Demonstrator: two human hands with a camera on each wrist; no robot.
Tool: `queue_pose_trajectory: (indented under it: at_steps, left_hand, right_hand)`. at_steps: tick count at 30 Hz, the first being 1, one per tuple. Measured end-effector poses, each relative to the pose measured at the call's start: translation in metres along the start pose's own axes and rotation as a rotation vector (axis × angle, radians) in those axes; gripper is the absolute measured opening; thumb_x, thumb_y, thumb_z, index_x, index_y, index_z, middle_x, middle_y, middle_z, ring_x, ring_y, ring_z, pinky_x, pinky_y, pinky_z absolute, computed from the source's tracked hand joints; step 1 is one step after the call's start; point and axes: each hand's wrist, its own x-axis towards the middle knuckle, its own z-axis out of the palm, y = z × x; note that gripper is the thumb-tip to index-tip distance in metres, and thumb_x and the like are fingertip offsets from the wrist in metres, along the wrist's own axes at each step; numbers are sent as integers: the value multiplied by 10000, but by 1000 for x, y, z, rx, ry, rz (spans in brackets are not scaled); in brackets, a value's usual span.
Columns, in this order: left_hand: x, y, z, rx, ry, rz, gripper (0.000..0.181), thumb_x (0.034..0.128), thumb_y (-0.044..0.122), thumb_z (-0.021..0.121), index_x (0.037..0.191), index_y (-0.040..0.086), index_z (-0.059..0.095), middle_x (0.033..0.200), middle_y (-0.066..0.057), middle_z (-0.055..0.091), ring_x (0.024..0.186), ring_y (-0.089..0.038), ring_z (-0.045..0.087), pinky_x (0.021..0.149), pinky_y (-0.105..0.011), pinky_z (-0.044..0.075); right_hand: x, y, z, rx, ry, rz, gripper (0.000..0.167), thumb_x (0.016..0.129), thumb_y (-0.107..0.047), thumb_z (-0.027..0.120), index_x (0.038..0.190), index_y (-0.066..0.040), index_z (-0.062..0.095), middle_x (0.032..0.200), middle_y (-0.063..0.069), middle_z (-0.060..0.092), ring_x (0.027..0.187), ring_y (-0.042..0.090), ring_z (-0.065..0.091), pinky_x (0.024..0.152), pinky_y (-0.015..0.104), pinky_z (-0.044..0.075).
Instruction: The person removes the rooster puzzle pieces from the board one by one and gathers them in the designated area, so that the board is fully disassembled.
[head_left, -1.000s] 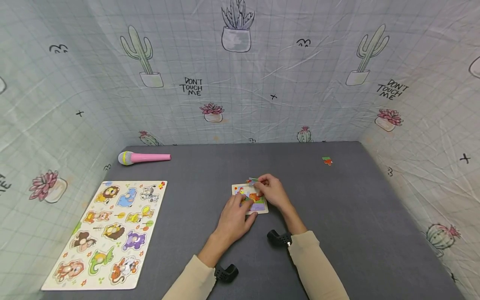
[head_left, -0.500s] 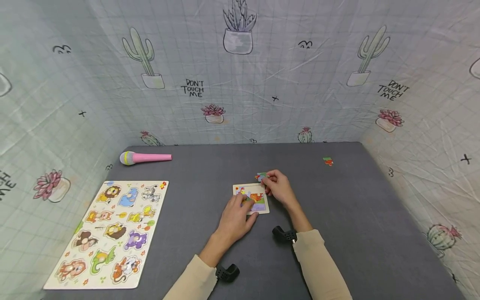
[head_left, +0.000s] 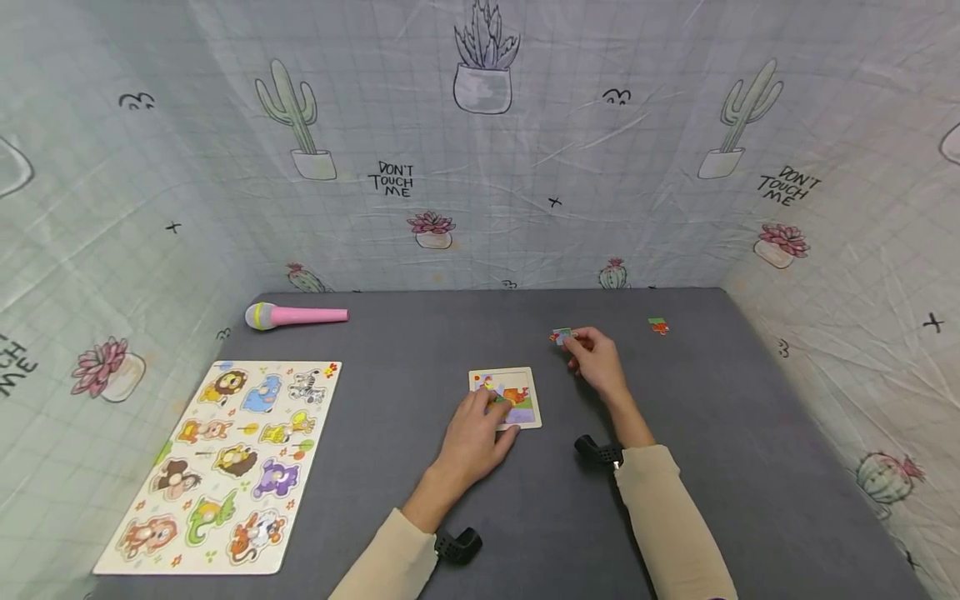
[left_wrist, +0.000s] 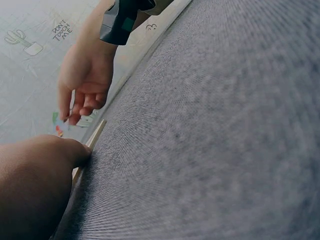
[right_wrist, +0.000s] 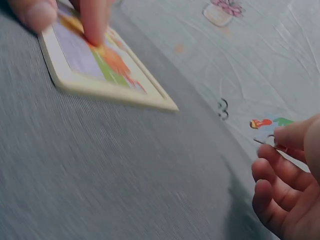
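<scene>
1. Hands are both occupied: by the left hand (head_left: 468, 433), with its fingers extended, a small square puzzle board (head_left: 518, 378) with a pale, apparently wooden frame is pressed against the dark grey tabletop (head_left: 412, 350).
2. This board would be judged light and stiff, likely to skid if not steadied; it is best held by its frame, where the left thumb is laid.
3. To the board's right, a thin, flat puzzle piece (head_left: 560, 336) in green, red and blue is pinched by the right hand (head_left: 596, 362).
4. Very little weight is to be expected of it; being rigid and probably smooth, it is best taken by opposite edges.
5. Farther right, a green and orange-red loose piece (head_left: 658, 326) is left on the tabletop.
6. Since the frame one second earlier, the pinched piece has been carried rightward from the board's far edge; the left hand has been kept in place.
</scene>
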Motion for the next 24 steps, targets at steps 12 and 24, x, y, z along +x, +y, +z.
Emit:
queue_pose_trajectory:
  at_steps: [12,24]
  left_hand:
    - [1,0,1,0,-9,6,292,897,351,726,1096,138,717,1103,-91,593,1037,-252,573,964,-400,470]
    - [-1,0,1,-18,9,7,289,880,335,740,1091,139,716,1102,-94,595,1035,-254,575,963,-409,470]
  right_hand:
    - [24,19,-43,-72,117,68,326,1001,-219,617,1227,15,649,965,154,645,603,65,597,545,243,534]
    - [35,32,-74,-71,247,189,386,963,-133,645,1307,39,606,951,96,666,505,-8,584,506,203,535]
